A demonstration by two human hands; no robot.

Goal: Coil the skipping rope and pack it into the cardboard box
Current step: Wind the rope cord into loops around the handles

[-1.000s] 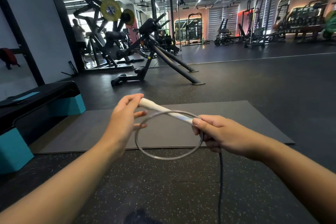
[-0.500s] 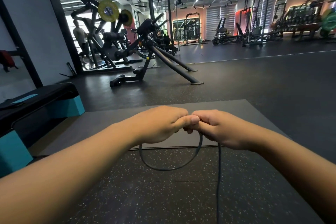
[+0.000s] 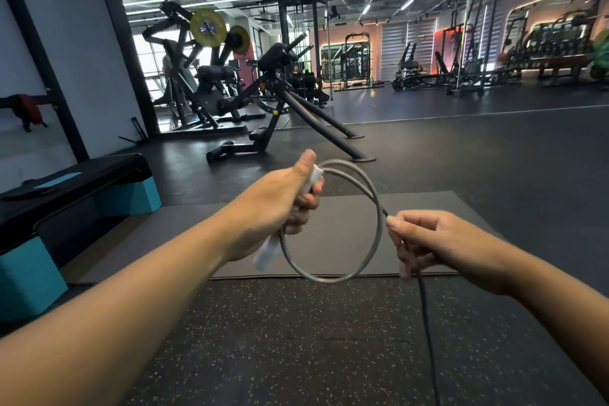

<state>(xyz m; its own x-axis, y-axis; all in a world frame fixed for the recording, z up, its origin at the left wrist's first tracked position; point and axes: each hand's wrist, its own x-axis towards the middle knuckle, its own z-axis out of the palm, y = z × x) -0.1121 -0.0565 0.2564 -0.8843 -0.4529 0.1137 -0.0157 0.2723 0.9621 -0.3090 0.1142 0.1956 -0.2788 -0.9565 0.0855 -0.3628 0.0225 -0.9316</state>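
My left hand (image 3: pixel 280 204) is closed around the white handle (image 3: pixel 266 254) of the skipping rope, whose ends stick out above and below my fist. From it the grey rope (image 3: pixel 370 254) forms a round loop of about two turns between my hands. My right hand (image 3: pixel 428 241) pinches the rope at the loop's right side. The rest of the rope, dark, hangs straight down from that hand (image 3: pixel 428 339) and leaves the view at the bottom. No cardboard box is in view.
A dark exercise mat (image 3: pixel 445 208) lies on the speckled rubber floor in front of me. A black and teal step platform (image 3: pixel 82 194) stands at the left. Gym machines (image 3: pixel 263 102) stand further back, with open floor to the right.
My hands, pressed together half a second ago, have moved apart. The left hand has lifted with the handle, and the loop between them is wider and has gained a turn.
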